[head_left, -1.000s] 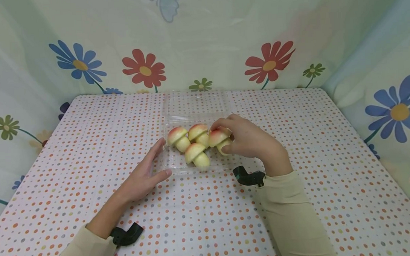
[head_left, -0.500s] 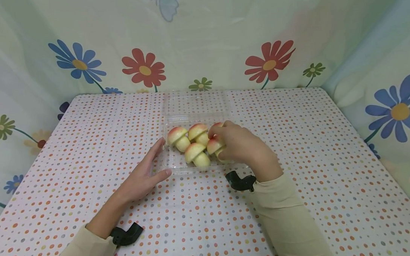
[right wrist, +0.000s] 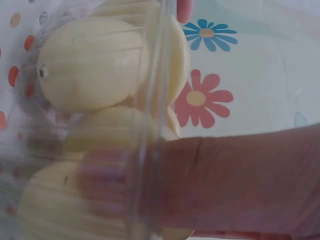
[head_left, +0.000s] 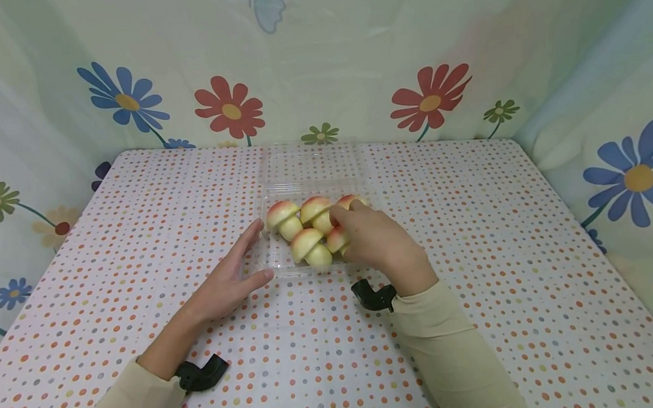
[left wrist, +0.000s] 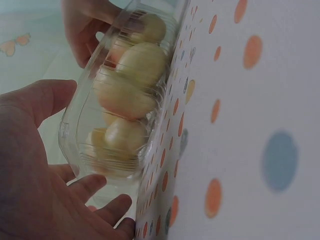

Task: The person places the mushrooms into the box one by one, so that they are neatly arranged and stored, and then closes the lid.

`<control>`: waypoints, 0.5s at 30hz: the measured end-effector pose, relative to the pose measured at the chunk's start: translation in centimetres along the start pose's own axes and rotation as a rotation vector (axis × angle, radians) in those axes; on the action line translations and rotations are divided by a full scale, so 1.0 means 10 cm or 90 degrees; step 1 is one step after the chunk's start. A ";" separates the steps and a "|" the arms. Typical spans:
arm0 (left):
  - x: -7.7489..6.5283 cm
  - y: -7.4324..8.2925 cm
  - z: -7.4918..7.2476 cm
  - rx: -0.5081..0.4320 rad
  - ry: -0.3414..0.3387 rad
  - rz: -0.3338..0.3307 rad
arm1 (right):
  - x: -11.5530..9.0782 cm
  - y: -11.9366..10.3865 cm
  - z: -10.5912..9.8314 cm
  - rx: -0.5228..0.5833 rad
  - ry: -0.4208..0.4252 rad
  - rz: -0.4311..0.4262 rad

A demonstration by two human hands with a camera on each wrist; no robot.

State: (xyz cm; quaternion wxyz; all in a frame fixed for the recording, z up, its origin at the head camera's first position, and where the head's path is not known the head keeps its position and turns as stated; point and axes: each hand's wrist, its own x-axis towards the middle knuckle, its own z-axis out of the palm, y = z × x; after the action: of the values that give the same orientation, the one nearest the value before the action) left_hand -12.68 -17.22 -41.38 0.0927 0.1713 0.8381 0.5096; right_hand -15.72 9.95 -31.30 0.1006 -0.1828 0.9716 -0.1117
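A hinged clear plastic box lies on the table with its lid folded back. Inside it are several mushroom-shaped pieces, pale yellow with reddish caps. My right hand reaches into the box's right front part and holds one mushroom, partly hidden beneath the fingers. Through the box wall in the right wrist view, my thumb presses against a yellow mushroom. My left hand stays at the box's left side, fingers spread and fairly straight; in the left wrist view the fingertips are close beside the wall.
A white dotted cloth covers the table. Behind it hangs a flower-print curtain, with more of it at both sides. A black wrist mount sits at the left sleeve, another black mount at the right.
My right hand has moved from the back right mushroom, left lying there, to the front right with another one. The front mushroom beside it shifted slightly left. My left hand stayed put.
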 end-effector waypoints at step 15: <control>0.01 -0.01 0.00 0.003 -0.001 0.002 | -0.04 0.06 -0.13 0.028 -0.020 0.020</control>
State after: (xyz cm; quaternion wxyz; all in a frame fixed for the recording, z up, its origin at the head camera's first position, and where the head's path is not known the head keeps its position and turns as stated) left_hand -12.76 -17.28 -41.46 0.0920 0.1735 0.8388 0.5078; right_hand -15.81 10.85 -30.14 0.1217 -0.1668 0.9699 -0.1288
